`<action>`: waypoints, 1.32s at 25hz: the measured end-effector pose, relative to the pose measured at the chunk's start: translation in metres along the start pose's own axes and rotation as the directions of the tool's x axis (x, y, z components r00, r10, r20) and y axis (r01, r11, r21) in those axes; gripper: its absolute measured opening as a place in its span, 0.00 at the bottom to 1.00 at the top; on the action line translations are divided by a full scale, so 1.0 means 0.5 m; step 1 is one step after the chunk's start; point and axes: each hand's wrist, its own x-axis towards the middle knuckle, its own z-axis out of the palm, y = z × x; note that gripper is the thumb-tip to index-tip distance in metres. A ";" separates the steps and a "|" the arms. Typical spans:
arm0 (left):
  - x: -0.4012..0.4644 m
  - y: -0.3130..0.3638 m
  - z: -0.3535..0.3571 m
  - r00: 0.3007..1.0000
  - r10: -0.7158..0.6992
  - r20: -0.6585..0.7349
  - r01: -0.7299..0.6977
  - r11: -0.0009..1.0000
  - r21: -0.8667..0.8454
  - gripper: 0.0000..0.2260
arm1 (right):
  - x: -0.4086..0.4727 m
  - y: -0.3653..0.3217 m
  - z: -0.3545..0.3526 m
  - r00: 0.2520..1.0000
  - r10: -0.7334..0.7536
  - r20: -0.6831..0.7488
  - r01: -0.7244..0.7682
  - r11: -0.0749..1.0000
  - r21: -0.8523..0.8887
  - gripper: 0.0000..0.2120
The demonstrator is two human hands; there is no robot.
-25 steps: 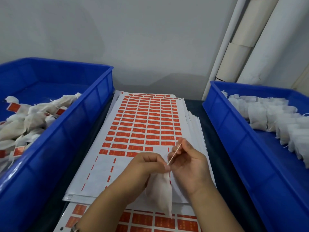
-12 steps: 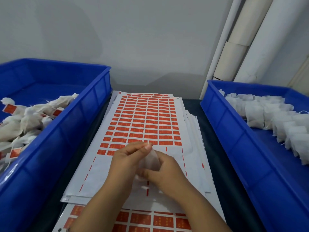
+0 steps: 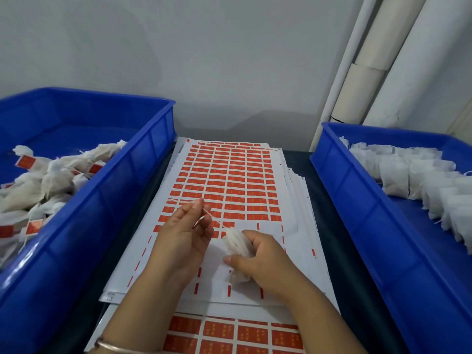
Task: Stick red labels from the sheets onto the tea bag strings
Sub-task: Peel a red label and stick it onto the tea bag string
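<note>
A tea bag (image 3: 238,247) is gripped by the right hand (image 3: 265,261) over the label sheet's (image 3: 229,180) stripped near end, its string (image 3: 212,215) pinched taut by the left hand (image 3: 184,241). If the string slackens, a label could be stuck crooked.

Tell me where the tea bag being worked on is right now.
In the head view, the tea bag is low in the centre, gripped by the right hand above the label sheet, its string pinched by the left hand.
</note>
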 end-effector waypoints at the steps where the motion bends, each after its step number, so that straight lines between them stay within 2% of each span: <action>1: 0.001 0.000 0.000 1.000 0.001 -0.022 -0.001 0.999 -0.032 0.08 | 0.000 -0.003 -0.002 1.000 0.009 0.023 -0.009 1.000 -0.012 0.07; 3: 0.004 0.001 -0.001 0.999 0.002 -0.038 -0.005 0.997 -0.079 0.08 | 0.000 -0.004 -0.009 0.997 0.007 0.077 -0.006 1.000 -0.004 0.02; 5: 0.008 -0.001 -0.005 0.999 -0.014 -0.049 0.008 0.994 -0.108 0.08 | -0.001 0.000 -0.013 0.999 -0.005 0.038 0.003 0.999 0.051 0.10; 8: 0.012 -0.003 -0.009 0.998 -0.022 -0.067 0.016 0.997 -0.081 0.06 | 0.004 0.007 -0.023 0.999 0.021 -0.031 -0.009 0.941 0.339 0.15; 9: 0.013 -0.007 -0.007 0.997 -0.011 -0.075 0.011 1.000 -0.009 0.05 | 0.006 0.008 -0.028 0.999 0.030 -0.032 -0.011 0.883 0.469 0.15; 11: 0.011 -0.022 -0.001 0.995 0.029 -0.100 -0.007 0.976 0.218 0.02 | 0.008 0.005 -0.041 0.999 0.038 -0.016 -0.013 0.673 0.739 0.11; 12: 0.008 -0.030 0.002 0.993 0.062 -0.103 -0.024 0.942 0.335 0.01 | 0.009 0.005 -0.046 0.999 0.037 -0.012 -0.012 0.578 0.816 0.09; 13: 0.004 -0.038 0.005 0.992 0.096 -0.085 -0.050 0.898 0.438 0.01 | 0.009 0.004 -0.050 0.999 0.035 -0.021 -0.001 0.528 0.849 0.09; 15: -0.007 -0.049 0.009 0.986 0.165 0.017 -0.143 0.794 0.591 0.03 | 0.011 0.008 -0.052 0.998 0.025 -0.054 0.031 0.562 0.826 0.11; 17: -0.020 -0.052 0.012 0.954 0.229 0.194 -0.298 0.652 0.697 0.06 | 0.013 0.009 -0.050 0.994 0.021 -0.103 0.060 0.692 0.720 0.13; 19: -0.032 -0.051 0.015 0.892 0.251 0.375 -0.451 0.490 0.746 0.07 | 0.010 0.010 -0.046 0.990 0.032 -0.138 0.048 0.837 0.545 0.12; 21: -0.035 -0.052 0.015 0.853 0.259 0.454 -0.522 0.416 0.745 0.07 | 0.005 0.011 -0.043 0.992 0.007 -0.126 0.036 0.940 0.339 0.09; 25: -0.032 -0.050 0.012 0.853 0.259 0.454 -0.522 0.390 0.759 0.06 | -0.003 0.002 -0.033 0.999 -0.039 0.029 0.034 0.987 0.156 0.09; 28: -0.030 -0.048 0.012 0.831 0.196 0.521 -0.545 0.477 0.690 0.09 | -0.006 0.001 -0.028 0.993 -0.044 0.112 0.033 0.995 0.097 0.13; 31: -0.030 -0.045 0.012 0.850 0.217 0.481 -0.513 0.555 0.655 0.09 | -0.008 -0.002 -0.026 0.989 -0.059 0.134 0.040 0.989 0.140 0.13; 33: -0.030 -0.047 0.013 0.883 0.244 0.400 -0.462 0.594 0.659 0.09 | -0.007 -0.005 -0.024 0.993 -0.106 0.058 0.094 0.979 0.181 0.12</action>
